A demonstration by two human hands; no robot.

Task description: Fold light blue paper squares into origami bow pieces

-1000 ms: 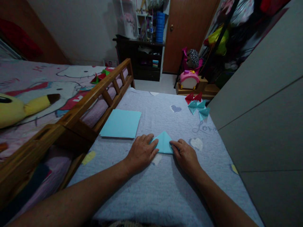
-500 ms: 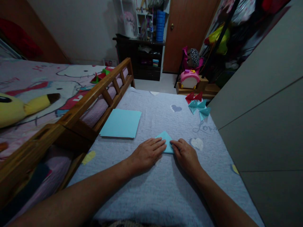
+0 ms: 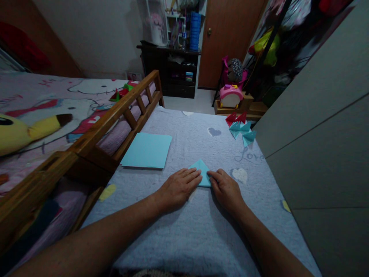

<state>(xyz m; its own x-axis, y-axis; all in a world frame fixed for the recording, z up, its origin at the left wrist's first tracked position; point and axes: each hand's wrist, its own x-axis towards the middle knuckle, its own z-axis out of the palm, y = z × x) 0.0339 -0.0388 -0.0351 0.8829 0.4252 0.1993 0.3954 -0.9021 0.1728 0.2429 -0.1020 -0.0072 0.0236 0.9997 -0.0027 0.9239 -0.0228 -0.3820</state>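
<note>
A folded light-blue paper (image 3: pixel 203 174) with a pointed top lies flat on the bed sheet between my hands. My left hand (image 3: pixel 181 187) rests on its left side, fingers stretched out flat and covering that part. At the right edge, my right hand (image 3: pixel 226 188) pinches the paper between thumb and curled fingers. Left of my hands lies a stack of light-blue paper sheets (image 3: pixel 147 151). Folded light-blue paper shapes (image 3: pixel 242 131) stand near the bed's far right corner, with a red folded paper (image 3: pixel 236 119) just behind them.
A wooden bed rail (image 3: pixel 115 119) runs along the left, with a second bed and a yellow plush toy (image 3: pixel 34 130) beyond it. A pale cabinet (image 3: pixel 323 146) borders the right side. Past the bed's far edge are a dark shelf (image 3: pixel 170 73) and a pink toy case (image 3: pixel 230 96).
</note>
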